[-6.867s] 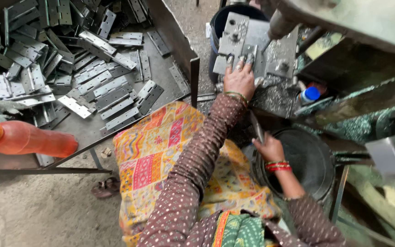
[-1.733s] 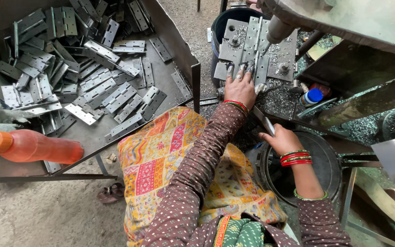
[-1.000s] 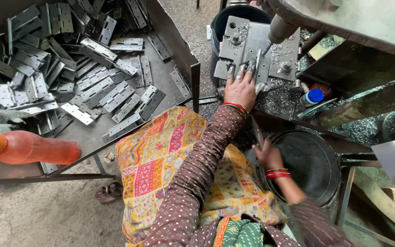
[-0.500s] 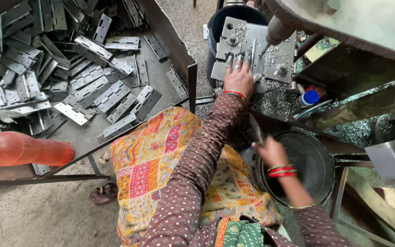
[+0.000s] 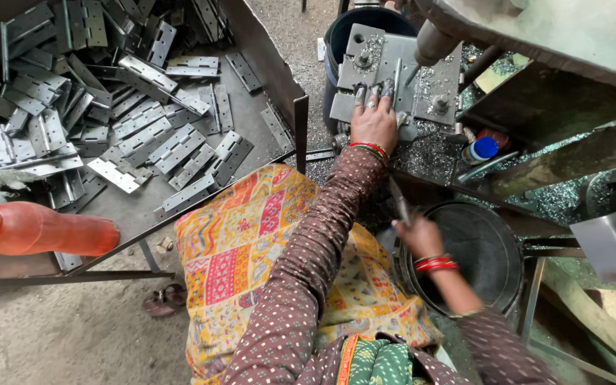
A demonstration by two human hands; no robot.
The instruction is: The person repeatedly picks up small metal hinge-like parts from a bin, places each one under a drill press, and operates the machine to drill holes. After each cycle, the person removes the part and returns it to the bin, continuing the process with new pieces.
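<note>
Left hand (image 5: 373, 122) flat on gritty steel plate (image 5: 422, 78); right hand (image 5: 418, 235) gripping thin metal strip (image 5: 398, 202).

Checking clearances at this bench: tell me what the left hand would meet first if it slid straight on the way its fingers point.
Probably the upright metal strip on the grey plate, just beyond the left hand.
</note>
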